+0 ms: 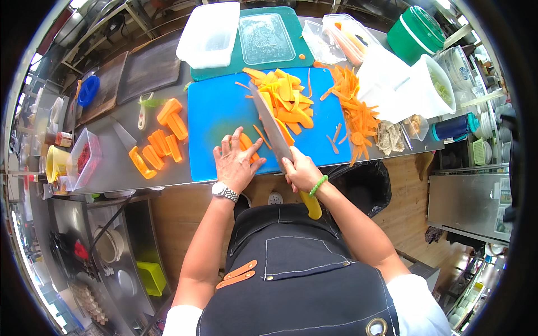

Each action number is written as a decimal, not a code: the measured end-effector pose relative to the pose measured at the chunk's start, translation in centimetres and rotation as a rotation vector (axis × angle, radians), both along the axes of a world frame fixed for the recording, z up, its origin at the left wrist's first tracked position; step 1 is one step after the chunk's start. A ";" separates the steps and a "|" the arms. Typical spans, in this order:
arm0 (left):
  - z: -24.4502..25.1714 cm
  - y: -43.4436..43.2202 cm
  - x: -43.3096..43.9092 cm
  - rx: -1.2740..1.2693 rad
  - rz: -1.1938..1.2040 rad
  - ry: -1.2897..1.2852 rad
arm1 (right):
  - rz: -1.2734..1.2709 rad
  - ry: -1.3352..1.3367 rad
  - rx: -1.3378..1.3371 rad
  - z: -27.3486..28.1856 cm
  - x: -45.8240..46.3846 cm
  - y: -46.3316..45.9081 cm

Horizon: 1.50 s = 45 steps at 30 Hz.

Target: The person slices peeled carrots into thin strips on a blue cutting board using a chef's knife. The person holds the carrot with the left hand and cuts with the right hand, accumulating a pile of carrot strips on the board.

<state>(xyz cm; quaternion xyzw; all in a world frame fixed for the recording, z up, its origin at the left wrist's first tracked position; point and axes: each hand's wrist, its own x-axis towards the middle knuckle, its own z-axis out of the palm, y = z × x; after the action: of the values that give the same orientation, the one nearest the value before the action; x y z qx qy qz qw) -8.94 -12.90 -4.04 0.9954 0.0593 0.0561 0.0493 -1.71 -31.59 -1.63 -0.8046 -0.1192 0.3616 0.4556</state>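
Note:
My right hand (pixel 301 170) grips a large knife (pixel 271 124) with a yellow handle; its blade slants up and left over the blue cutting board (pixel 214 109). Under the fingers of my left hand (pixel 236 157) lies a piece of carrot (pixel 247 145), with a thin strip between it and the blade. A heap of sliced carrot (pixel 286 94) lies at the board's upper middle, right beside the blade. Carrot peelings (pixel 355 109) spill over the board's right edge. Left of the board, several peeled carrot chunks (pixel 174 122) lie on the metal counter (pixel 113 161).
A peeler (pixel 143 113) and a smaller knife (pixel 123 133) lie at the left. Behind stand a white tub (pixel 210 35) and a green board (pixel 300 42). A white container (pixel 433 86) and a dark blue bottle (pixel 454 127) are at the right. A black-lined bin (pixel 365 182) stands below the counter edge.

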 end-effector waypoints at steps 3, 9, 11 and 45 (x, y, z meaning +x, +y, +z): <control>-0.1 0.7 -0.5 -0.236 -0.035 -0.061 | -0.042 -0.201 -0.014 -0.1 -0.6 -0.4; -0.2 2.9 -2.2 -0.394 -0.123 -0.133 | 0.302 -0.186 -0.242 -0.6 -1.5 -1.3; -0.6 3.3 -2.5 -0.391 -0.154 -0.149 | 0.256 -0.080 -0.283 -0.5 -1.7 -1.4; -4.2 5.2 -2.5 -0.512 -0.232 -0.303 | 0.616 0.320 -0.180 2.1 3.4 0.1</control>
<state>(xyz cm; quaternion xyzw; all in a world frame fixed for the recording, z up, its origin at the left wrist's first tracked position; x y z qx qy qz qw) -11.43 -7.66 -8.21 0.9311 -0.0503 0.1810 0.3127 1.69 -31.48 0.43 -0.7011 -0.2509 0.6124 0.2656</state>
